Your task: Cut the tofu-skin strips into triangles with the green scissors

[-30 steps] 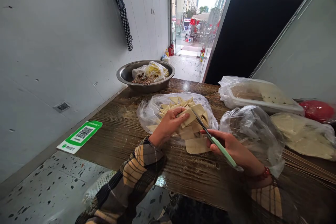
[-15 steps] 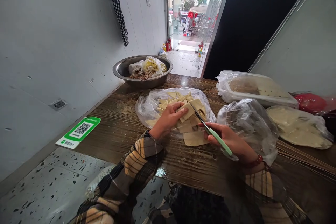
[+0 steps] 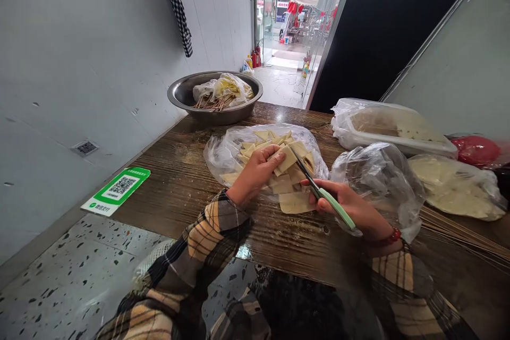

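Observation:
My left hand (image 3: 258, 167) pinches a flat, pale-yellow tofu sheet (image 3: 285, 161) between thumb and fingers. Closed around light-green-handled scissors (image 3: 333, 206), my right hand (image 3: 346, 203) holds the dark blades at the right edge of that sheet. Whether the blades are fully together I cannot tell. Beneath both hands a heap of cut tofu pieces (image 3: 261, 137) lies on a clear plastic bag (image 3: 221, 158). One larger piece (image 3: 295, 203) rests on the wooden table at the bag's near edge.
A metal basin (image 3: 175, 96) with skewers and bagged food stands at the back left. On the right are a crumpled plastic bag (image 3: 376, 180), a wrapped white tray (image 3: 422, 141), bagged pale sheets (image 3: 454, 186) and thin sticks (image 3: 466, 234). A QR-code card (image 3: 119, 188) lies at the table's left edge.
The view has tilted slightly, so most things sit a little higher in the picture. Both hands keep their hold, and the scissor blades look closer together at the sheet's edge.

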`<state>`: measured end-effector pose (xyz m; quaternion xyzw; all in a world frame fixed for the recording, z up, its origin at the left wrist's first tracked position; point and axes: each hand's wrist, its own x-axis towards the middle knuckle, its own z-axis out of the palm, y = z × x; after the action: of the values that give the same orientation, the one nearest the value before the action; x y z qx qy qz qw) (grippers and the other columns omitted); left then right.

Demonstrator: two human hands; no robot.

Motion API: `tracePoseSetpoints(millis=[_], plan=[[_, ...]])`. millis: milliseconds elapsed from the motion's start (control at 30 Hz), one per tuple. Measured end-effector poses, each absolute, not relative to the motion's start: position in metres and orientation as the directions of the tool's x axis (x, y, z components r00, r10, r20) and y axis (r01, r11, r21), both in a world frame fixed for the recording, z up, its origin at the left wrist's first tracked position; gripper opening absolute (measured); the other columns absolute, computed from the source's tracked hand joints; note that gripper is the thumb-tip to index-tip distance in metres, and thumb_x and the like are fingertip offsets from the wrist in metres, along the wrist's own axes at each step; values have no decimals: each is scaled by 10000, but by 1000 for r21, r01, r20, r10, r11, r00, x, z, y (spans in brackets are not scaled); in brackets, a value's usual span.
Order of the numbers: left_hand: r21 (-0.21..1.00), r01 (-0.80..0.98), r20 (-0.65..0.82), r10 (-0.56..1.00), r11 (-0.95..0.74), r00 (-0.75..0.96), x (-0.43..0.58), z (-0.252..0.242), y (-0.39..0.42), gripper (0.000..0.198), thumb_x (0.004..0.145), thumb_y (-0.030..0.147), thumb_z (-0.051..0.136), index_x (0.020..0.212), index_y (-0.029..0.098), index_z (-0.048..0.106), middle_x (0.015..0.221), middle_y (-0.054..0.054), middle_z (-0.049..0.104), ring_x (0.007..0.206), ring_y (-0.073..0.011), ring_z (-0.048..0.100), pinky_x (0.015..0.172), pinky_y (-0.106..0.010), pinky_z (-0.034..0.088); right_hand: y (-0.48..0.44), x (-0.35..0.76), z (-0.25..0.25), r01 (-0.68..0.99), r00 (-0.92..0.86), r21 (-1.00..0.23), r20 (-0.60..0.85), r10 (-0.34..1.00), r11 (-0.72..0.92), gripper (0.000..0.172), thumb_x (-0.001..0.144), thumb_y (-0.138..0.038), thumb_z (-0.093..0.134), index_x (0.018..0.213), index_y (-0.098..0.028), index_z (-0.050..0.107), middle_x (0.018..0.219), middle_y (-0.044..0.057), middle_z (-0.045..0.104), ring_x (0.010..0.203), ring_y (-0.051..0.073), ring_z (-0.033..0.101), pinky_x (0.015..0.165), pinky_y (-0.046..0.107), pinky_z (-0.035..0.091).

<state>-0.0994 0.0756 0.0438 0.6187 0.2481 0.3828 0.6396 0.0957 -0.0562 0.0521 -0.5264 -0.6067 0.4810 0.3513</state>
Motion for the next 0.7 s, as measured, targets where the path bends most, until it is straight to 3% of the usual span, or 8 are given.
tracePoseSetpoints(millis=[267, 700], plan=[[987, -137, 146, 789, -80, 596, -99, 46, 75, 309, 803, 449, 659, 840, 145, 621, 717, 14, 567, 606, -88, 465, 557, -202, 358, -56, 93, 56, 405, -131, -914, -73, 989, -14, 563, 808, -473, 641, 1228, -97, 641, 692, -10, 502, 601, 124, 422, 587, 275, 384], [987, -116, 158, 783, -110, 602, -101, 43, 77, 313, 829, 453, 631, 849, 141, 655, 729, 5, 581, 622, -93, 467, 573, -207, 362, -52, 92, 50, 476, -25, -879, -33, 999, -17, 518, 779, -434, 658, 1156, -82, 706, 763, 33, 648, 639, 146, 516, 605, 274, 420]])
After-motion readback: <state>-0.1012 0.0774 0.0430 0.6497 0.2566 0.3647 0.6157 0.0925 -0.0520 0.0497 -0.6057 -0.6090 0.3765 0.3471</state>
